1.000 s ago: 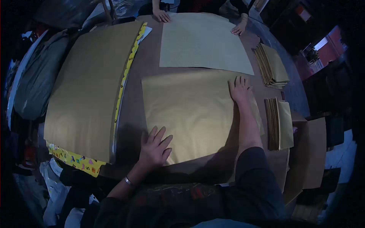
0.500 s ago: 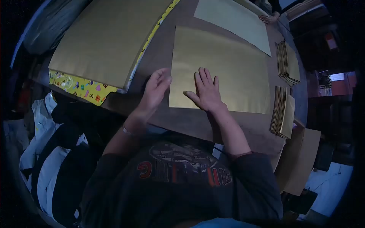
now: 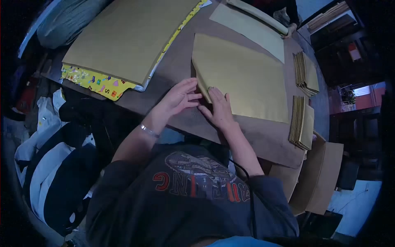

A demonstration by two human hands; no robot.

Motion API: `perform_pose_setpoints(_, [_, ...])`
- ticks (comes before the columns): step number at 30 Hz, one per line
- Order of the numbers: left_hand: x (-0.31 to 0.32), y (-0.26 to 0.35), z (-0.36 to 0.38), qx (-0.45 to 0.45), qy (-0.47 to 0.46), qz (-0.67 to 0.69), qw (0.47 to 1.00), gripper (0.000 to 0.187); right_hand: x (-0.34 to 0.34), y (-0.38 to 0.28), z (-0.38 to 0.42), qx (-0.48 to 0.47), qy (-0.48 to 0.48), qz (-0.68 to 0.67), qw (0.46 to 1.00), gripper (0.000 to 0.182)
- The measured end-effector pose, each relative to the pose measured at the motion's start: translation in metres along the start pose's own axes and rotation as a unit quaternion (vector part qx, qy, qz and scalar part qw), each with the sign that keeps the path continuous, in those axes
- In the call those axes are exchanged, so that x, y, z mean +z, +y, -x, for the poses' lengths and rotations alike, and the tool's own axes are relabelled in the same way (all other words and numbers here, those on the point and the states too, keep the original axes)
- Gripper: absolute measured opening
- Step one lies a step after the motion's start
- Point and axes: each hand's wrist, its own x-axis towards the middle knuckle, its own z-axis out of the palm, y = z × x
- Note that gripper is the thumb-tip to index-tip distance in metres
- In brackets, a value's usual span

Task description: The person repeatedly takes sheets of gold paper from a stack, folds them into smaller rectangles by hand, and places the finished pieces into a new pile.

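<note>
A large gold paper sheet (image 3: 251, 82) lies on the brown table in front of me. Its left edge is lifted and turned over in a narrow flap near the front corner. My left hand (image 3: 179, 99) is at that edge, its fingers apart and its upper fingertips against the flap. On the front left part of the sheet, my right hand (image 3: 220, 111) rests with fingers stretched out beside the flap. Its thumb points left, past the sheet's corner. Whether either hand pinches the paper is hard to see.
A stack of large gold sheets (image 3: 131, 37) on yellow printed wrapping (image 3: 98, 82) covers the left side. Folded gold bundles (image 3: 302, 123) stand at right, above an open cardboard box (image 3: 323, 177). Across the table, another person's hand (image 3: 290, 31) touches a rolled pale sheet (image 3: 259, 16).
The sheet's left edge has come up and folded inward. My left hand moved right to that edge, and my right hand slid slightly left and nearer. Opposite, the pale sheet is rolled further.
</note>
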Motion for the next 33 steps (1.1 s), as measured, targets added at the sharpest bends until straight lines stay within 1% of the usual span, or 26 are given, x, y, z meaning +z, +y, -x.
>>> perform_pose_setpoints(1, [-0.001,-0.002,-0.002,0.004,-0.007,0.017,1.000,0.050,0.006,0.002,0.000,-0.012,0.038,0.022,0.999,0.054])
perform_pose_setpoints(2, [-0.002,-0.001,-0.004,0.009,-0.014,0.033,0.999,0.050,0.010,0.006,-0.002,-0.013,0.045,0.023,0.999,0.054])
perform_pose_setpoints(4, [0.003,0.008,-0.001,0.027,-0.022,0.039,0.999,0.049,0.006,0.005,-0.006,0.010,0.110,-0.017,0.994,0.044])
perform_pose_setpoints(5, [0.001,0.010,-0.002,0.032,-0.026,0.031,0.999,0.049,-0.001,0.007,-0.008,0.005,0.141,-0.083,0.987,0.035])
perform_pose_setpoints(7, [-0.008,0.012,-0.003,0.067,0.060,-0.110,0.990,0.045,-0.014,0.004,0.000,0.108,0.082,-0.093,0.986,0.030])
perform_pose_setpoints(8, [-0.010,0.017,-0.001,0.051,0.106,-0.141,0.983,0.045,-0.021,-0.001,0.004,0.029,0.171,-0.166,0.971,0.028])
perform_pose_setpoints(9, [-0.019,0.018,-0.004,0.059,0.106,-0.130,0.984,0.046,-0.029,-0.002,0.011,0.027,0.176,-0.167,0.970,0.028])
perform_pose_setpoints(11, [-0.034,0.022,-0.006,0.098,0.113,-0.112,0.982,0.052,-0.047,0.000,0.028,-0.026,0.141,-0.067,0.987,0.029])
perform_pose_setpoints(12, [-0.037,0.026,-0.009,0.117,0.128,-0.114,0.978,0.053,-0.062,-0.004,0.039,-0.028,0.144,-0.069,0.987,0.029])
perform_pose_setpoints(13, [-0.040,0.031,-0.013,0.136,0.143,-0.115,0.973,0.056,-0.081,-0.011,0.051,-0.066,0.119,-0.043,0.990,0.030])
perform_pose_setpoints(14, [-0.042,0.037,-0.014,0.152,0.142,-0.125,0.970,0.066,-0.100,-0.017,0.061,-0.103,0.095,-0.016,0.990,0.031])
perform_pose_setpoints(15, [-0.046,0.041,-0.017,0.154,0.142,-0.128,0.969,0.066,-0.118,-0.022,0.068,-0.104,0.098,-0.018,0.990,0.031])
perform_pose_setpoints(17, [-0.060,0.044,-0.034,0.225,0.093,-0.177,0.954,0.077,-0.149,-0.031,0.083,-0.161,0.117,-0.034,0.979,0.028])
perform_pose_setpoints(18, [-0.082,0.036,-0.052,0.216,0.089,-0.150,0.961,0.084,-0.155,-0.032,0.094,-0.158,0.120,-0.034,0.980,0.028])
perform_pose_setpoints(20, [-0.075,0.037,-0.055,0.217,0.084,-0.135,0.963,0.083,-0.166,-0.032,0.112,-0.121,0.172,-0.013,0.978,0.024])
perform_pose_setpoints(21, [-0.068,0.039,-0.057,0.220,0.082,-0.117,0.965,0.083,-0.172,-0.029,0.115,-0.146,0.163,-0.072,0.973,0.020])
perform_pose_setpoints(22, [-0.053,0.041,-0.052,0.214,0.059,-0.120,0.968,0.073,-0.172,-0.022,0.121,-0.145,0.166,-0.070,0.973,0.020])
perform_pose_setpoints(23, [-0.039,0.046,-0.050,0.215,0.056,-0.121,0.967,0.073,-0.168,-0.013,0.131,-0.124,0.174,-0.069,0.974,0.021])
perform_pose_setpoints(24, [-0.027,0.050,-0.048,0.152,0.088,-0.252,0.952,0.063,-0.167,-0.009,0.137,-0.104,0.180,-0.069,0.976,0.024])
perform_pose_setpoints(25, [-0.021,0.052,-0.048,0.087,0.118,-0.376,0.915,0.053,-0.173,-0.010,0.136,-0.104,0.170,-0.108,0.974,0.023])
perform_pose_setpoints(26, [-0.032,0.052,-0.058,0.089,0.118,-0.377,0.914,0.053,-0.177,-0.009,0.137,-0.105,0.172,-0.108,0.974,0.023])
perform_pose_setpoints(28, [-0.079,0.048,-0.105,0.128,-0.077,-0.193,0.970,0.041,-0.183,-0.003,0.140,-0.112,0.177,-0.092,0.974,0.023])
perform_pose_setpoints(29, [-0.088,0.048,-0.117,0.142,-0.175,-0.095,0.970,0.037,-0.160,0.015,0.158,-0.021,0.252,-0.024,0.967,0.023])
perform_pose_setpoints(30, [-0.064,0.059,-0.109,0.147,-0.109,-0.160,0.970,0.039,-0.165,0.011,0.156,-0.020,0.256,-0.023,0.966,0.023])
perform_pose_setpoints(32, [-0.054,0.062,-0.113,0.171,-0.111,-0.186,0.961,0.039,-0.179,0.000,0.150,-0.085,0.242,-0.045,0.965,0.024])
perform_pose_setpoints(33, [-0.046,0.066,-0.113,0.195,-0.113,-0.208,0.952,0.040,-0.180,0.000,0.150,-0.085,0.246,-0.043,0.965,0.024])
